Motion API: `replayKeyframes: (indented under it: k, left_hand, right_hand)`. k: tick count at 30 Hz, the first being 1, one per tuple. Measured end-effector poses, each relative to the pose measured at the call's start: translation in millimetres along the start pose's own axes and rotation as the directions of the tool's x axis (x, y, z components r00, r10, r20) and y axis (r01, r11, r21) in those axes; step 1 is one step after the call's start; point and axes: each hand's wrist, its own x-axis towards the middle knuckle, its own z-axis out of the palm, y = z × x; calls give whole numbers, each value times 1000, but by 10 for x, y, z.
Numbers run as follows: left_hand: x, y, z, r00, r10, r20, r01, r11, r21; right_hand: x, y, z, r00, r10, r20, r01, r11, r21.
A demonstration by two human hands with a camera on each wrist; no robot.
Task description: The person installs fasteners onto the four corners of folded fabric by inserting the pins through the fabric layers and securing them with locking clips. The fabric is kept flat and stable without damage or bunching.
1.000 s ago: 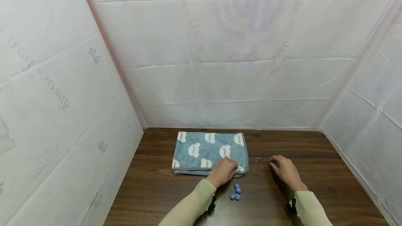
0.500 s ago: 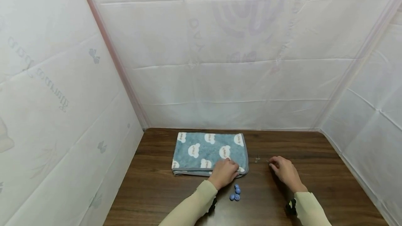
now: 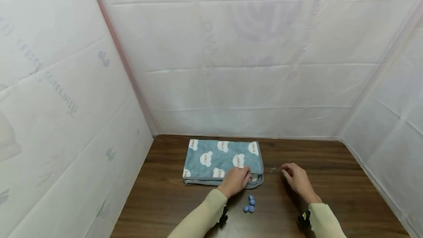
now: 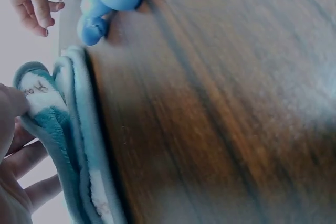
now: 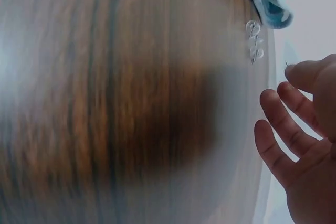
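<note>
A folded blue-grey fleece blanket (image 3: 211,159) with white bear heads lies on the table. My left hand (image 3: 234,181) pinches its near right corner and lifts the upper layer off those beneath; the left wrist view shows the raised edge (image 4: 58,124) at the thumb. To the right of the blanket, my right hand (image 3: 298,181) has thumb and forefinger together. From them a thin needle tip (image 5: 287,64) sticks out in the right wrist view; the rest of this pin is hidden. Beside that hand lie a few clear-headed pins (image 5: 255,40).
Several small blue rounded knobs (image 3: 251,202) are grouped in front of the blanket, between the two forearms. The dark wood table (image 3: 158,201) is enclosed by white cloth walls (image 3: 211,91) at the back and both sides.
My left hand has raised the blanket's near right corner, so lower layers now show under it. The right hand has stayed nearly still. The head view has shifted slightly.
</note>
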Motion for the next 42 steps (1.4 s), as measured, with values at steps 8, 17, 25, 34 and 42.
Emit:
replayKeyframes:
  k: [8, 17, 25, 34, 42]
  left_hand:
    - [15, -48, -79, 998, -57, -33, 50, 983, -177]
    - [13, -105, -89, 995, -25, -100, 3, 975, -224]
    - [9, -106, -82, 994, -32, -107, 7, 975, -221]
    - [-10, -77, -92, 992, -22, -121, -5, 975, -222]
    - [-20, -82, -100, 994, -29, -108, 3, 973, -231]
  right_hand:
    - [71, -96, 29, 998, 0, -63, 6, 995, 97]
    - [163, -176, 27, 999, 40, -17, -38, 994, 102]
    - [127, -164, 50, 992, 102, 72, -108, 991, 80]
    - [245, -176, 90, 990, 85, 112, -89, 996, 27]
    - [312, -186, 163, 963, 130, 237, -113, 990, -86]
